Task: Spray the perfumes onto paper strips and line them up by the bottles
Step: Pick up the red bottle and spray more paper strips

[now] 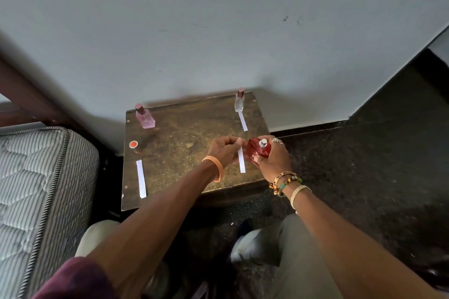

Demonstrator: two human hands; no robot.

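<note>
My right hand (274, 158) grips a red perfume bottle (258, 152) with its silver nozzle bare, at the right edge of a small brown table (184, 138). My left hand (224, 150) pinches the top of a white paper strip (241, 160), which hangs right beside the bottle. A pink bottle (145, 117) stands at the back left. At the back right stands a clear bottle (239, 101) with a paper strip (242, 121) lying in front of it. A red-topped dark cap or bottle (134, 145) stands at the left, and another strip (141, 178) lies in front of it.
The table stands against a grey wall (218, 31). A striped mattress (36, 189) lies close on the left. Dark floor (364, 165) stretches to the right. My knees (279, 250) are just in front of the table.
</note>
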